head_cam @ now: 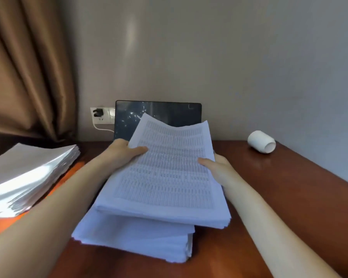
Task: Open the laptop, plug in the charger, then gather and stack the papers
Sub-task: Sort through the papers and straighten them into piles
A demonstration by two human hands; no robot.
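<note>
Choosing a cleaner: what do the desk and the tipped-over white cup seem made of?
Desk: reddish-brown wood or veneer, glossy finish, judging by soft reflections. White cup: smooth, matte-looking, probably ceramic or plastic; I cannot tell which.

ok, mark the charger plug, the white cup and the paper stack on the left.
charger plug [98, 112], head view, on its black body.
white cup [258, 139], head view, on its outer wall.
left paper stack [26, 167], head view, on the top sheet.
</note>
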